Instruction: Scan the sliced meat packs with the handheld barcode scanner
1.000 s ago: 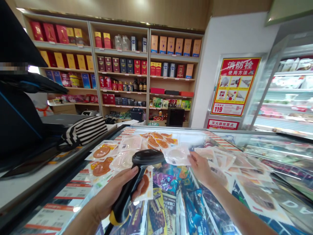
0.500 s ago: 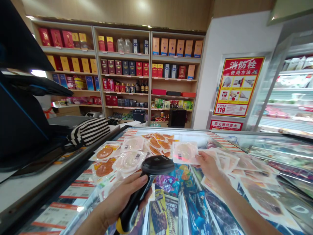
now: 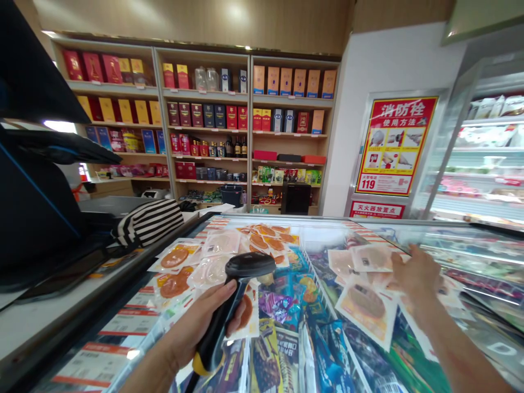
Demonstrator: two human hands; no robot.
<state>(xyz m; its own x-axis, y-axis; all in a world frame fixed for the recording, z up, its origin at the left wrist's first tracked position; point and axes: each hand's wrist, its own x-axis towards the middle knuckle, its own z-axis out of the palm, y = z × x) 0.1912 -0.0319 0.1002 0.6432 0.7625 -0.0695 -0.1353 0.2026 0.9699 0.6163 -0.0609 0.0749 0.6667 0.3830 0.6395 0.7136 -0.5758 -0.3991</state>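
My left hand grips a black barcode scanner with yellow trim. The scanner's head points forward above the freezer's glass top. My right hand has thumb and fingers apart, over a spread of flat see-through packets on the right. Close to its thumb lies a packet with a pale round disc. A tan-disc packet lies nearer me. To the left are more packets, with pale discs and orange-brown discs. Another orange-brown packet is partly hidden behind the scanner and left hand.
Beneath the glass are colourful wrapped goods. A dark till screen and a striped cloth item stand at left. Shelves of boxes line the back wall, beside a red fire-hydrant poster. A chilled display is at right.
My right hand has moved right from in front of the scanner to the right-hand packets, carrying a pale packet away. The scanner has shifted slightly left. A tan-disc packet now shows more fully.
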